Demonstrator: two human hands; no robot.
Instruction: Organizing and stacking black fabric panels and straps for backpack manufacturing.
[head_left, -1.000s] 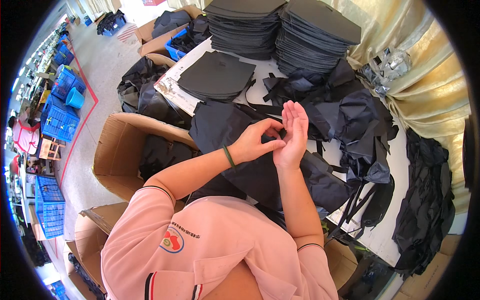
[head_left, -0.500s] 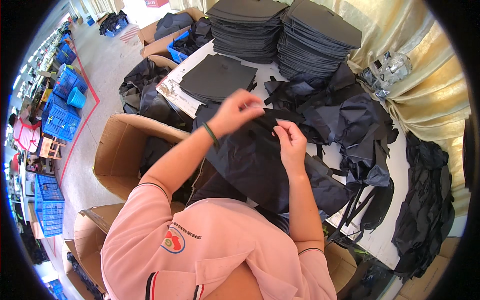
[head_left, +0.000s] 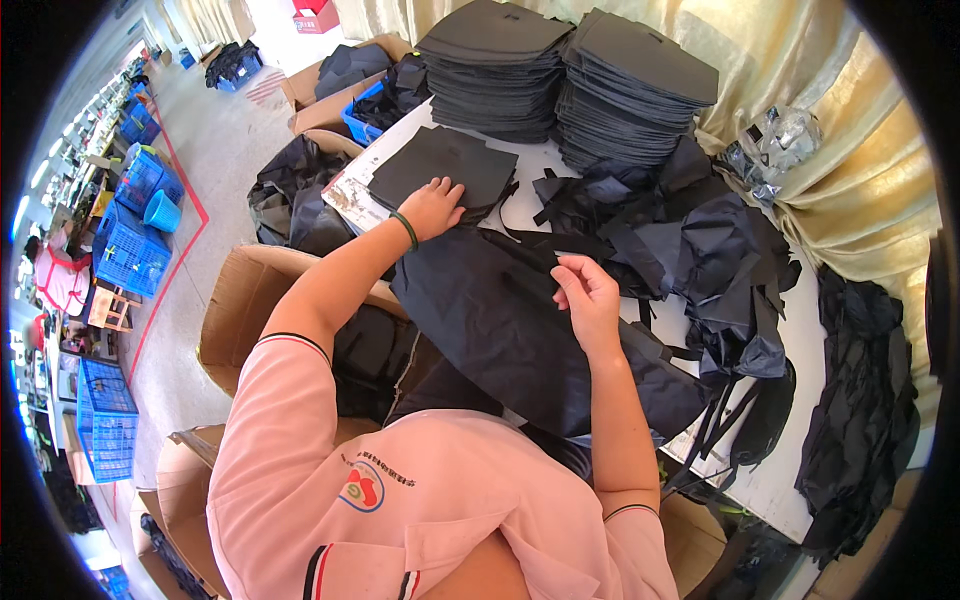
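My left hand (head_left: 434, 206) lies on the low stack of black sheet panels (head_left: 450, 160) at the table's left corner, fingers outstretched on the top sheet. A large piece of black fabric, a bag-like shape (head_left: 510, 330), drapes over the table's near edge in front of me. Beside its upper right edge my right hand (head_left: 590, 295) is closed, thumb and fingers bent together. A small pale bit shows at its fingertips; what it holds cannot be made out. Black straps (head_left: 560, 243) run between the two hands.
Two tall stacks of black panels (head_left: 495, 75) stand at the table's back. Crumpled black fabric pieces (head_left: 690, 240) with straps lie on the white table (head_left: 800, 340) to the right. Open cardboard boxes (head_left: 240, 310) stand at the left; a gold curtain (head_left: 860, 150) hangs behind.
My left hand has left the fabric's upper edge and moved left onto the low panel stack, its fingers spreading. My right hand has shifted slightly down and right.
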